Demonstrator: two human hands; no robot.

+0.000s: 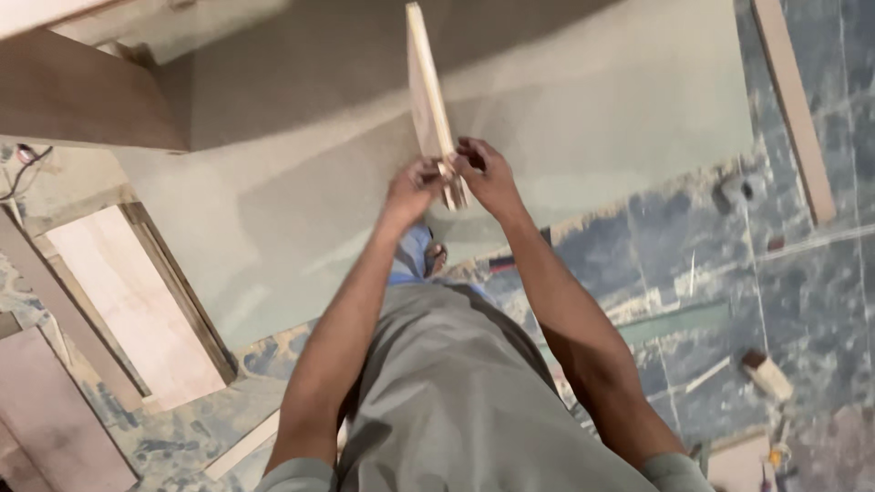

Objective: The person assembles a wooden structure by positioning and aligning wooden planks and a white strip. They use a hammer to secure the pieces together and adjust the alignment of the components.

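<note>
Both arms reach out, left hand (410,187) and right hand (488,178) pinched on the bottom end of a thin wooden panel (427,91) held edge-on above the big grey sheet (592,118)

Grey sheet (592,109) lies open around the hands; brown cabinet (82,100) blocks far left.

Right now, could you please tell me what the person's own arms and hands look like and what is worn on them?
Both forearms are bare, with no gloves, watch or rings visible on the left hand or the right hand. Short grey sleeves show only at the bottom edge, matching the grey garment over the body.
</note>
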